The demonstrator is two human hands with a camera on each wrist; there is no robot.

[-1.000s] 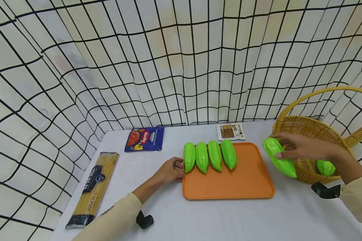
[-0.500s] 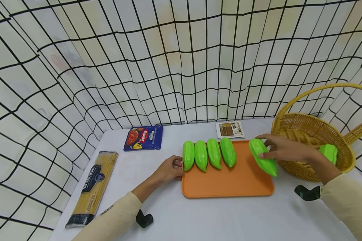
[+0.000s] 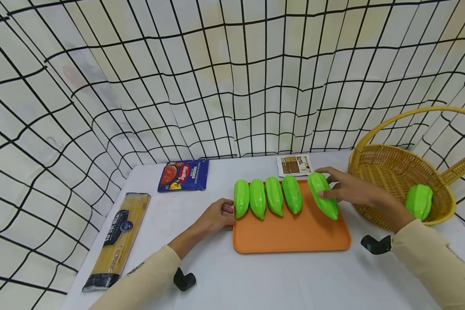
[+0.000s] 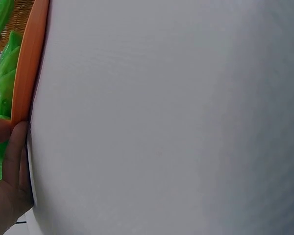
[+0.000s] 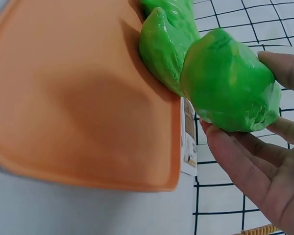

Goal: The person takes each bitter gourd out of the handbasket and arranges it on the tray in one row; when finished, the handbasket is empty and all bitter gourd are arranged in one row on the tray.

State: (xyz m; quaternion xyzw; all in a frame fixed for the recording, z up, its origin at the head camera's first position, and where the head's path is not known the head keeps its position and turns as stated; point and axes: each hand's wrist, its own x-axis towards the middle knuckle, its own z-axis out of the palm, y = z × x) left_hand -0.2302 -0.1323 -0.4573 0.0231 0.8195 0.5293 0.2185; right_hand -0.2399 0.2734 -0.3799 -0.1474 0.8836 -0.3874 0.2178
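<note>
My right hand [image 3: 346, 186] holds a green, ridged artificial fruit [image 3: 320, 196] with a pointed tip, over the right back part of the orange tray [image 3: 290, 237]. In the right wrist view, thumb and fingers grip this fruit [image 5: 230, 83] from opposite sides, its shadow falling on the tray. Several matching green fruits [image 3: 274, 196] lie in a row along the tray's left and back part, tips toward me. My left hand [image 3: 215, 216] pinches the tray's left edge; the left wrist view has the thumb at the rim and fingers [image 4: 13, 154] along the outside.
A wicker basket [image 3: 387, 168] with a tall handle stands at the right, with another green fruit [image 3: 418, 201] inside. Behind the tray lies a small sachet [image 3: 294, 165]. A blue Barilla packet [image 3: 183, 175] and a spaghetti pack [image 3: 118, 241] lie left. Black netting borders the table.
My right hand has carried the green fruit left from beside the basket to over the tray's right back part. My left hand has stayed at the tray's edge.
</note>
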